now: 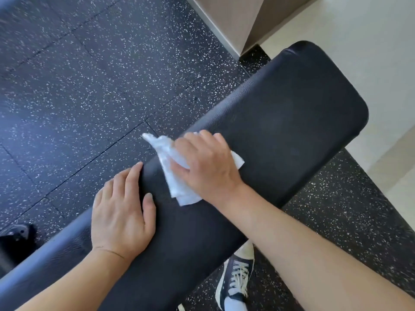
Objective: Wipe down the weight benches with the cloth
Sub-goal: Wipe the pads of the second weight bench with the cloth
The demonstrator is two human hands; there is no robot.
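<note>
A black padded weight bench (289,113) runs diagonally from the lower left to the upper right. A crumpled white cloth (167,158) lies on its left edge near the middle. My right hand (206,162) lies flat on top of the cloth with fingers extended, pressing it against the pad. My left hand (122,212) rests on the bench's left edge just below the cloth, fingers straight and draped over the side.
Dark speckled rubber floor (78,86) surrounds the bench. A beige wall corner (235,21) stands at the top and pale flooring (370,41) lies at the right. My shoe (235,281) stands under the bench's right side. A dark object (15,239) sits at the lower left.
</note>
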